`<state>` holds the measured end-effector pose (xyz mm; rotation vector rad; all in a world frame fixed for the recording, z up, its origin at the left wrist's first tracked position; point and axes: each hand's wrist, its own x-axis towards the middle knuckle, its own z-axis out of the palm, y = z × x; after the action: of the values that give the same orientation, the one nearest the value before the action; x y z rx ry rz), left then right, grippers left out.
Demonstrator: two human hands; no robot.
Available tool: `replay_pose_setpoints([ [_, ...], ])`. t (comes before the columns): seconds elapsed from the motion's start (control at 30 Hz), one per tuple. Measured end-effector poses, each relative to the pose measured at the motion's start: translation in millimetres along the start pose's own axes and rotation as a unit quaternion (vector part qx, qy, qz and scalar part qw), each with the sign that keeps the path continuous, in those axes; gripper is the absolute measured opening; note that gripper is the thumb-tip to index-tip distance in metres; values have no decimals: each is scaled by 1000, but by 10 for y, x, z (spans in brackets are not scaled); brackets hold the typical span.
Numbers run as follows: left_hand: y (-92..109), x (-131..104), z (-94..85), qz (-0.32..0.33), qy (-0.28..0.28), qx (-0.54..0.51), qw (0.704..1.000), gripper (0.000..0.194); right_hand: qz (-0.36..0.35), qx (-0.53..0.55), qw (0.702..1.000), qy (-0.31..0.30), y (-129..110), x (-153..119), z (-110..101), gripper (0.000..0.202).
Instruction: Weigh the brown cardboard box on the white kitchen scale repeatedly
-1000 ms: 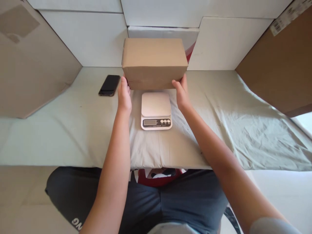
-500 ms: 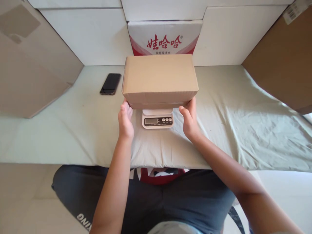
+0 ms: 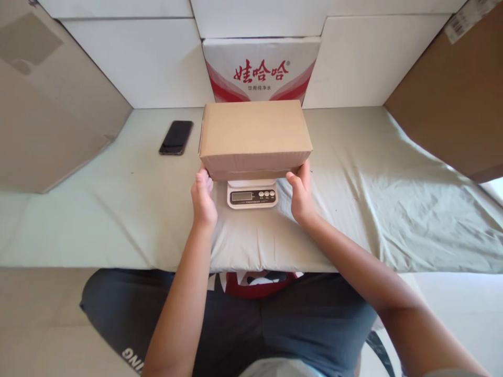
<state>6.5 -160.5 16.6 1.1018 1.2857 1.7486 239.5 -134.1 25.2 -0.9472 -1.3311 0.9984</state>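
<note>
A plain brown cardboard box (image 3: 254,129) is over a white kitchen scale (image 3: 252,204), covering most of its platform. My left hand (image 3: 203,196) grips the box's lower left front corner, fingers tucked beneath. At the lower right front corner my right hand (image 3: 302,193) holds it too, thumb toward the front face. The scale's display and its round buttons stay visible in front of the box. Whether the box's underside touches the platform I cannot tell.
A black phone (image 3: 176,137) lies on the pale green cloth (image 3: 98,209) left of the box. Behind stands a white and red carton (image 3: 261,70) against white boxes (image 3: 133,63). Large brown cartons flank the cloth, one at left (image 3: 58,115) and one at right (image 3: 451,99).
The cardboard box has come down and slightly nearer to me, showing more of the red and white carton behind it. Both hands keep their hold. The view has shifted a little.
</note>
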Motion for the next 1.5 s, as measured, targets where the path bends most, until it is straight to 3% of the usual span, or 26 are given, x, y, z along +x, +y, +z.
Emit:
replay_pose_setpoints([
  [0.57, -6, 0, -1, -7, -9, 16, 1000, 104, -4, -1, 1000, -13, 14, 30, 0, 71],
  [0.67, -9, 13, -36, 11, 7, 10, 1000, 97, 0, 4, 1000, 27, 42, 52, -29, 78],
  [0.83, -82, 116, -276, 71, 110, 9, 991, 84, 41, 37, 988, 147, 173, 232, -247, 88],
  [0.97, -162, 178, -378, 40, 97, 0, 994, 92, 70, 46, 982, 168, 248, 353, -370, 87],
  [1.13, -221, 176, -303, 16, 78, -1, 997, 90, 83, 77, 978, 176, 273, 340, -295, 89],
  [1.5, -189, 103, -85, 15, 84, -38, 996, 91, 23, 66, 993, 97, 270, 291, -187, 86],
])
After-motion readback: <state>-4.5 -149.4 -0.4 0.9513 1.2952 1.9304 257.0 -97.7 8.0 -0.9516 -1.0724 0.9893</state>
